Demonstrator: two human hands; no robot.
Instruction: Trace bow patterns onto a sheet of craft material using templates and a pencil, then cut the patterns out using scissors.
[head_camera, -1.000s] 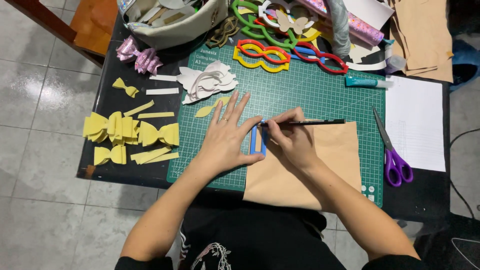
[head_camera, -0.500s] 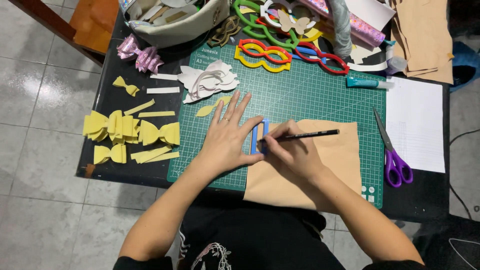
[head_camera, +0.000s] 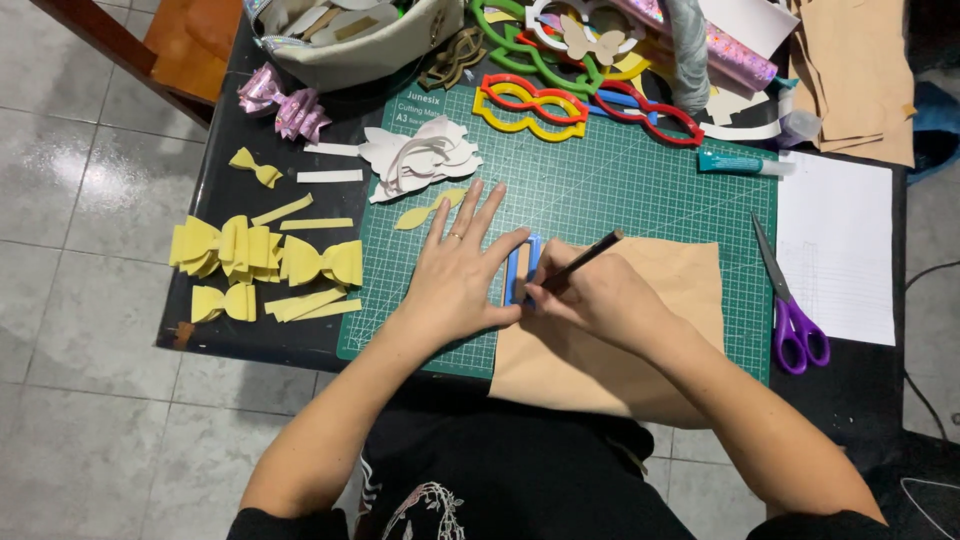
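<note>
My left hand (head_camera: 458, 275) lies flat, fingers spread, on the green cutting mat (head_camera: 620, 180) and presses on a small blue rectangular template (head_camera: 522, 268). That template rests at the left edge of a tan sheet (head_camera: 650, 340). My right hand (head_camera: 592, 295) grips a black pencil (head_camera: 580, 262), its tip down against the template's lower end and its shaft slanting up to the right.
Purple-handled scissors (head_camera: 790, 315) and a white paper (head_camera: 838, 245) lie to the right. Yellow bows and strips (head_camera: 262, 262) sit on the left, white cutouts (head_camera: 420, 158) above my hand. Coloured glasses-shaped templates (head_camera: 580, 100), a glue tube (head_camera: 740, 162) and a bag (head_camera: 350, 40) line the far edge.
My right hand has slid toward me along the template, and the pencil has swung from nearly level to a steeper slant. My left hand has stayed in place.
</note>
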